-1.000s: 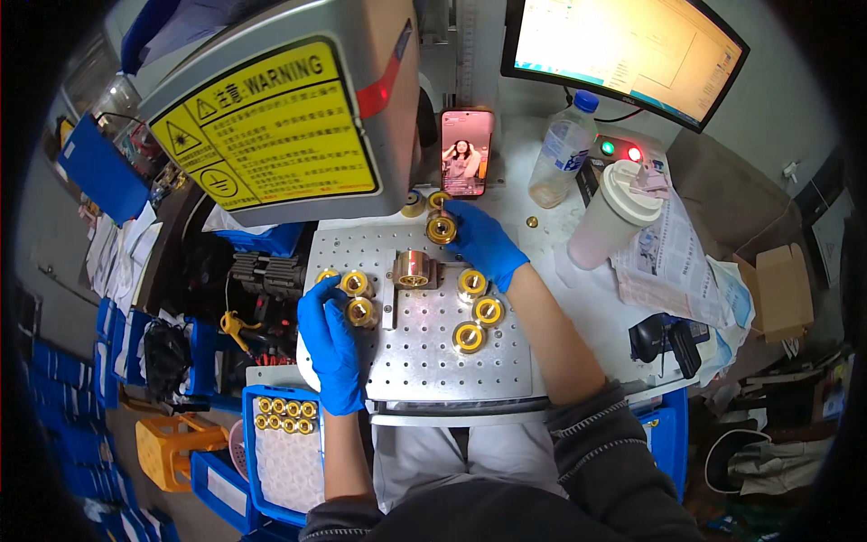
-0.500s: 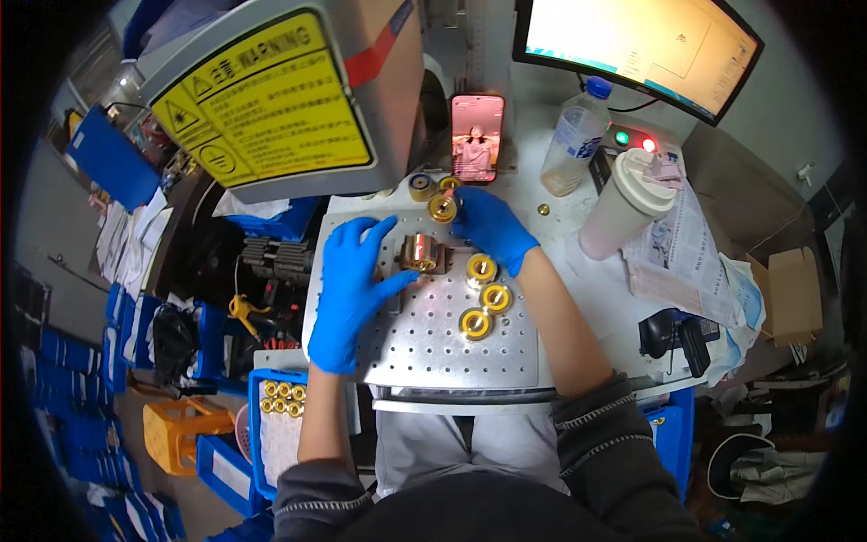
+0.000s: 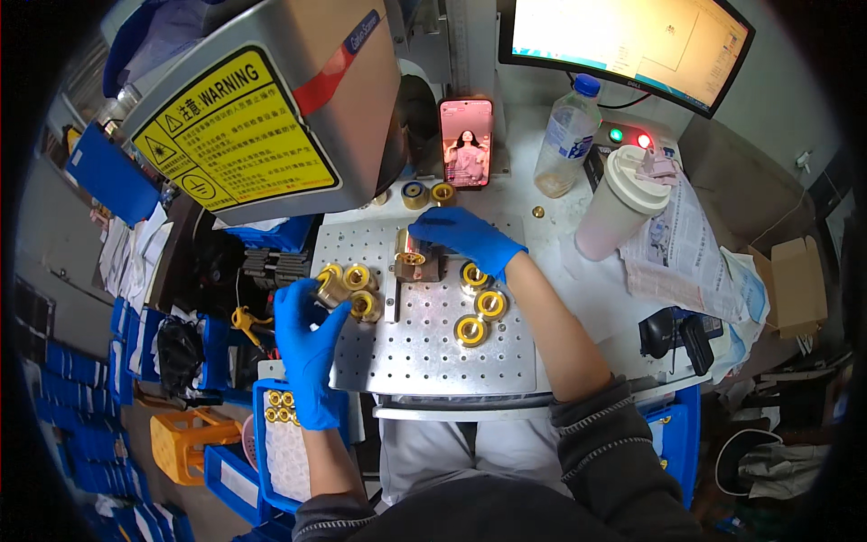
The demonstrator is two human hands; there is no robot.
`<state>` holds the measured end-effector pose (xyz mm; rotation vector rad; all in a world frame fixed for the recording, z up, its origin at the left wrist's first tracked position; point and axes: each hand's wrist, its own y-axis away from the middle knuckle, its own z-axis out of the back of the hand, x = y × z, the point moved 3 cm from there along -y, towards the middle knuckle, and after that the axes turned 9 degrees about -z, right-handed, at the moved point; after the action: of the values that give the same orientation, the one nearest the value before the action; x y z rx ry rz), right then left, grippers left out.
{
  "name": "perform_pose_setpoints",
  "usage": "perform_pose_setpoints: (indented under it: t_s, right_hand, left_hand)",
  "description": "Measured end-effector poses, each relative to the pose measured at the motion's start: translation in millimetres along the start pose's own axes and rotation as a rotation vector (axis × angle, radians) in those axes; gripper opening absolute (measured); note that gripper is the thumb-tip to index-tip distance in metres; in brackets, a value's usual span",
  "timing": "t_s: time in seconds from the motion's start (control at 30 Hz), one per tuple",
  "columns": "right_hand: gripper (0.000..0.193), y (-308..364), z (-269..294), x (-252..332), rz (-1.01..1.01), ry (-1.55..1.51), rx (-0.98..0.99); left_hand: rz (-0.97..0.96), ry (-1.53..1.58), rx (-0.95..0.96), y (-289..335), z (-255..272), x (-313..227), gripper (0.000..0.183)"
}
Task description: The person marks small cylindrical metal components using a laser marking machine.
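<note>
My left hand (image 3: 307, 348), in a blue glove, is at the left of the perforated metal plate (image 3: 424, 352). Its thumb and fingers close round a brass ring-shaped fitting (image 3: 331, 289) beside other brass fittings (image 3: 358, 276). My right hand (image 3: 470, 238), also gloved in blue, reaches over a small metal block (image 3: 424, 267) on the plate. Its fingertips are on a shiny brass fitting (image 3: 409, 246) at that block; the fingers partly cover it. Several more yellow-rimmed brass fittings (image 3: 490, 304) stand to the right of the block.
A phone (image 3: 466, 143) stands behind the plate, near two more fittings (image 3: 415, 194). A bottle (image 3: 567, 135), a lidded cup (image 3: 623, 203) and newspaper lie right. The machine housing (image 3: 271, 117) overhangs back left; a monitor (image 3: 623, 45) stands behind. A blue tray (image 3: 287, 452) holds fittings.
My left hand has moved left and nearer from the block, now holding a fitting. My right hand has carried its fitting from the back of the plate to the block. The view has shifted slightly.
</note>
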<state>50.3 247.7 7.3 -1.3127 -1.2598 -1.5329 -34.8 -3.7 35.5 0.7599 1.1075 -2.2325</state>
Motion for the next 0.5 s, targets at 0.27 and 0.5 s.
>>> perform_pose_setpoints:
  t_s: [0.27,0.5]
  right_hand:
    - [0.027,-7,-5,-5,-0.04,0.052,0.002]
    - [0.028,-9,-3,-13,-0.046,0.055,-0.021]
  left_hand:
    - [0.112,-0.029,0.069,31,5,28,0.037]
    - [0.097,-0.014,0.049,36,-2,15,0.032]
